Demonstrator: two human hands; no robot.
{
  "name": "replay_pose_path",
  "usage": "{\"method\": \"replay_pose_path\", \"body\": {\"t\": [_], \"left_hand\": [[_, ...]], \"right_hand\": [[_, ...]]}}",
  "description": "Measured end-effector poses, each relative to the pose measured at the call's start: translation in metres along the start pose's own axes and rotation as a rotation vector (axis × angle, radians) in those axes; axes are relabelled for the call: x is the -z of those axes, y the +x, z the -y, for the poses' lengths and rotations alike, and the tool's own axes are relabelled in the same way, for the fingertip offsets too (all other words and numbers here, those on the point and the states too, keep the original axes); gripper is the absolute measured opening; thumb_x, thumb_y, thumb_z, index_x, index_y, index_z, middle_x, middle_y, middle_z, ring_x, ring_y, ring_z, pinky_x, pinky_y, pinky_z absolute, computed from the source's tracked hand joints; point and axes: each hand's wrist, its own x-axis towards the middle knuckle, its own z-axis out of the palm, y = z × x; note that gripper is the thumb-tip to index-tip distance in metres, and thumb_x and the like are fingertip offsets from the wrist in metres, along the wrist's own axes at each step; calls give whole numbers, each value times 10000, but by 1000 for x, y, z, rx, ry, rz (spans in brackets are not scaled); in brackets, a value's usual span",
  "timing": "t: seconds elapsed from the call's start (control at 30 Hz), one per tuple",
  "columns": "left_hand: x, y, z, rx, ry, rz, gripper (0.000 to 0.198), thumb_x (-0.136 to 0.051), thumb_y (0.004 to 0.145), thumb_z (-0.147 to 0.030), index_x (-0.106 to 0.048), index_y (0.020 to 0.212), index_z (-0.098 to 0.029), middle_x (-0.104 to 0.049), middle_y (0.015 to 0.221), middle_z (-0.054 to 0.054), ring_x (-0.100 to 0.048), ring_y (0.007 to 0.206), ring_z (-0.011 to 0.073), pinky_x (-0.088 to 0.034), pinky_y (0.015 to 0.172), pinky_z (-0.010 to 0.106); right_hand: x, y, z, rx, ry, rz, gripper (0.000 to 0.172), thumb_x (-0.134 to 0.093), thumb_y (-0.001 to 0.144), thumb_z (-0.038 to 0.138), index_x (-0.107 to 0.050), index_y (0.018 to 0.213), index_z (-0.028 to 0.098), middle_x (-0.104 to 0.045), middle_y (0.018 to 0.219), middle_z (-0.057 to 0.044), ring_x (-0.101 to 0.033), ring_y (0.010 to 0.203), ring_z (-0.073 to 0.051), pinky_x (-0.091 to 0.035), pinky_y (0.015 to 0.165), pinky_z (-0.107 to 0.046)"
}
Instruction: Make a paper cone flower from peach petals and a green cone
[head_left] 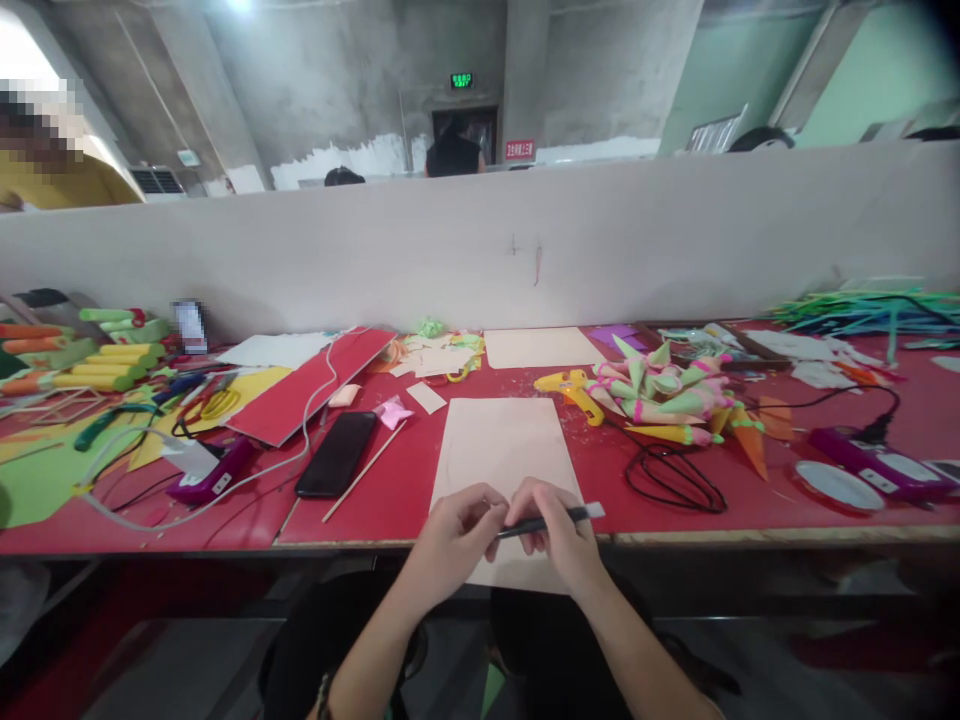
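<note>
A dark pen-like stick [536, 525] with a pale end is held level between my two hands. My right hand [551, 520] is closed round its middle, with the pale end sticking out to the right. The fingers of my left hand [469, 530] are pinched together at the other end of the stick, close to my right fingers. Under both hands lies a pale cream sheet [502, 440] on the red table [405, 510], its near end reaching past the table's front edge.
Left of the sheet are a black phone [337, 455], a thin wooden stick [365, 470] and a red board [315, 385]. To the right lie a yellow glue gun [571, 392], a pile of folded paper cones [664, 390] and a coiled black cable [675, 475]. A pale partition [375, 250] stands behind.
</note>
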Motion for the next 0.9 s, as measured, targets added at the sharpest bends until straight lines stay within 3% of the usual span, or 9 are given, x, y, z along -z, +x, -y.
{"method": "replay_pose_path", "body": {"t": [0.13,0.2,0.27,0.4,0.57,0.67,0.73,0.83,0.9], "left_hand": [[21,1,13,-74,309,35,262,-413,805,-361,-582,801,-161,-458,533,-36,-377,491,85,-265,462,189],[39,8,21,-101,439,2,272,-396,815,-356,-590,837,-167,-532,604,-14,-441,537,100,-310,492,190],[61,23,29,-117,599,-128,289,-355,834,-326,-585,889,-160,-594,695,16,-513,611,121,-370,558,198],[103,75,50,-64,930,-474,360,-255,863,-238,-496,1085,-88,-573,1005,136,-523,932,213,-389,791,298],[117,114,69,35,1033,-611,435,-354,805,-201,-387,1211,-50,-481,1125,225,-412,1081,338,-324,865,461],[105,105,70,22,1022,-584,404,-400,783,-217,-445,1164,-93,-444,1205,201,-349,1150,337,-288,916,453],[93,93,66,23,860,-440,361,-390,801,-283,-499,1092,-99,-460,1202,192,-336,1170,330,-280,927,441],[78,75,59,38,731,-248,392,-335,822,-428,-603,846,-143,-635,869,99,-566,887,233,-409,798,330],[72,66,54,155,451,-124,505,-250,827,-503,-595,854,-135,-637,733,67,-603,696,183,-451,674,293]], "right_hand": [[20,5,-12,-83,-66,-129,300,-458,810,385,-491,614,160,-370,387,68,-302,348,-50,-218,357,-177],[29,1,-14,-55,-144,-142,230,-456,809,382,-526,833,164,-475,499,43,-402,427,-71,-331,416,-185],[36,-9,-15,-8,-323,-124,394,-478,797,361,-414,1144,185,-578,781,-24,-525,653,-110,-449,629,-250],[40,-32,-15,-42,-842,114,679,-613,685,349,-311,1286,249,-446,1229,-82,-396,1135,-216,-315,969,-403],[36,-44,-14,-79,-1209,294,672,-663,618,264,-420,1245,247,-421,1292,-63,-325,1214,-255,-232,1033,-441],[42,-44,-14,-6,-1267,271,480,-529,710,165,-496,1186,224,-495,1233,-72,-418,1158,-238,-305,1001,-429],[48,-42,-15,49,-1255,222,432,-428,744,112,-526,1153,212,-561,1157,-74,-502,1078,-217,-400,933,-394],[53,-36,-13,111,-1242,32,424,-328,785,95,-535,1138,206,-621,1060,-83,-588,953,-208,-494,800,-357],[50,-31,-10,165,-1240,-49,423,-298,807,106,-530,1147,203,-626,1050,-90,-595,943,-216,-502,777,-362]]}}
